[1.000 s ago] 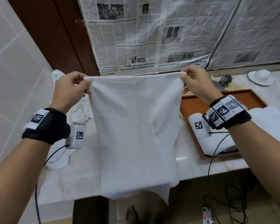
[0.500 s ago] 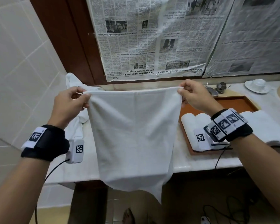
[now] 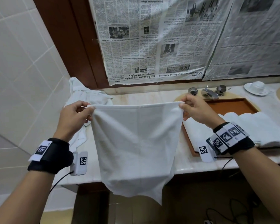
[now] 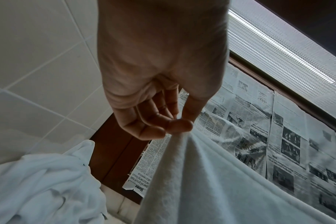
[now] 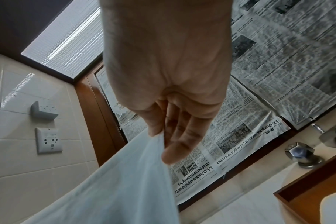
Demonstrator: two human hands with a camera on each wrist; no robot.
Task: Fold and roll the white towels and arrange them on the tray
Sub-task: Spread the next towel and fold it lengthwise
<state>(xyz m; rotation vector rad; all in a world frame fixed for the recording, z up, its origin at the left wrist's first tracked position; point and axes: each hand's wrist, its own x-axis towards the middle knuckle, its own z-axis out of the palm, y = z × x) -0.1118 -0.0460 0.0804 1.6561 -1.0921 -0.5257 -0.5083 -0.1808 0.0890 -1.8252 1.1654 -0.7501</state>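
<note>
A white towel (image 3: 136, 143) hangs folded in front of me, its top edge stretched level above the counter and its bottom below the counter's front edge. My left hand (image 3: 76, 117) pinches the top left corner between thumb and fingers (image 4: 179, 125). My right hand (image 3: 196, 110) pinches the top right corner (image 5: 159, 136). The brown wooden tray (image 3: 229, 105) lies on the counter to the right, with rolled white towels (image 3: 249, 126) lying across it. A heap of loose white towels (image 3: 86, 97) lies at the back left of the counter.
The pale marble counter (image 3: 144, 96) runs under the towel. Behind the tray are a chrome tap (image 3: 208, 92) with two faceted knobs and a white cup on a saucer (image 3: 256, 88). Newspaper (image 3: 152, 38) covers the wall mirror. Tiled wall at left carries sockets (image 5: 48, 141). Cables lie on the floor.
Both hands have lowered the stretched towel toward the counter, keeping their pinch on the corners. The view has tilted, showing more of the wall and counter.
</note>
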